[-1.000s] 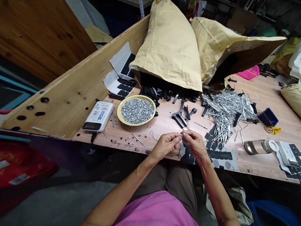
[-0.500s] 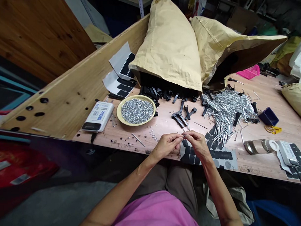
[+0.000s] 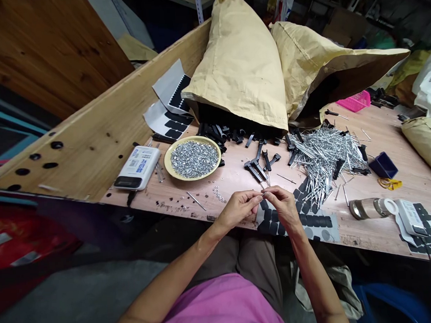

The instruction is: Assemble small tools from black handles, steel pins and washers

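My left hand (image 3: 238,207) and my right hand (image 3: 283,205) meet fingertip to fingertip above the table's front edge. Both are closed in a pinch. Whatever lies between the fingertips is too small and covered to make out. Just beyond them lie several black plastic parts (image 3: 254,171), with thin metal pins showing at their near ends. Under and beside my right hand is a sheet of black stick-on pads (image 3: 314,220). A heap of thin metal pins (image 3: 324,150) spreads to the right. Left of my hands stands a yellow bowl (image 3: 169,170) full of small metal washers (image 3: 194,157).
Two large paper sacks (image 3: 240,61) lie open toward me at the back, black parts spilling out. A white electronic box (image 3: 138,166) sits at left. Toward the right are a glass jar (image 3: 369,208), a dark blue tray (image 3: 384,165) and another white box (image 3: 411,216). A wooden board (image 3: 94,132) borders the left side.
The view has shifted very slightly. My hands keep the same pinch at the same spot, with hardly any finger movement visible.
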The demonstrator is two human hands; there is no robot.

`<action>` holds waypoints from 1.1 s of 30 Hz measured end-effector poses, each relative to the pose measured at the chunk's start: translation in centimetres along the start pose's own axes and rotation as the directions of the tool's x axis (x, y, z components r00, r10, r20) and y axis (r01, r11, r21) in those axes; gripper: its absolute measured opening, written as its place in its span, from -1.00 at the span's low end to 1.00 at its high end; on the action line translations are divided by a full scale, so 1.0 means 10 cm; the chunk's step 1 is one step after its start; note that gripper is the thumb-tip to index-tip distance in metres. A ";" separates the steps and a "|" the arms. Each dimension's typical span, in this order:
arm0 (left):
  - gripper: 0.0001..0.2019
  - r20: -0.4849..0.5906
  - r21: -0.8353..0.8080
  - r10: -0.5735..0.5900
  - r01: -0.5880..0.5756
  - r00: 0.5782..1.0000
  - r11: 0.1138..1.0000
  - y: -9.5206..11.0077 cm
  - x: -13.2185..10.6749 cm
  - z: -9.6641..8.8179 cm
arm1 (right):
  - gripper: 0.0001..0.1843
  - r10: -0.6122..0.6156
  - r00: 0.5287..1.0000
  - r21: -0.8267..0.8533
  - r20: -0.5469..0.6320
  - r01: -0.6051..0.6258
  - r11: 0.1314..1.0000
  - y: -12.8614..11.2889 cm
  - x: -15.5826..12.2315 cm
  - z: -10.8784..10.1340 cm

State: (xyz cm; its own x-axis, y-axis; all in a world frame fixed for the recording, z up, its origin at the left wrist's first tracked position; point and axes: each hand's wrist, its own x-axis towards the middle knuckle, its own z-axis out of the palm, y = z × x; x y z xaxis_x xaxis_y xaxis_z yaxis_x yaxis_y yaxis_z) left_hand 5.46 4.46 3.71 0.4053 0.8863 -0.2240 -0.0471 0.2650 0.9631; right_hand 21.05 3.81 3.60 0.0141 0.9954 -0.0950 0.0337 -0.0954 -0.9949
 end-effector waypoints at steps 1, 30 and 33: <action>-0.62 -0.036 0.047 0.040 -0.039 0.999 0.998 0.01 -0.01 0.00 | -0.82 0.007 1.000 0.004 0.002 -0.007 1.000 0.00 0.00 0.00; -0.60 -0.028 -0.035 0.035 -0.036 0.999 0.999 -0.02 0.02 -0.04 | -0.68 -0.065 0.997 0.025 0.045 0.063 0.998 0.10 0.05 0.06; -0.66 -0.083 0.076 0.075 -0.069 0.994 0.995 0.01 0.00 -0.03 | -0.67 -0.004 0.999 0.057 0.044 0.001 0.998 0.11 0.07 0.05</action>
State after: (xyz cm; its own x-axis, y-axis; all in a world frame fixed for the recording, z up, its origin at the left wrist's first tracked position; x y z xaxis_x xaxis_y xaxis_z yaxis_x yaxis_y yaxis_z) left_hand 5.17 4.61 3.73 0.3236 0.9321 -0.1625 -0.0054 0.1735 0.9848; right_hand 20.58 4.37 2.38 -0.0301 0.9952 -0.0929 -0.0229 -0.0936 -0.9953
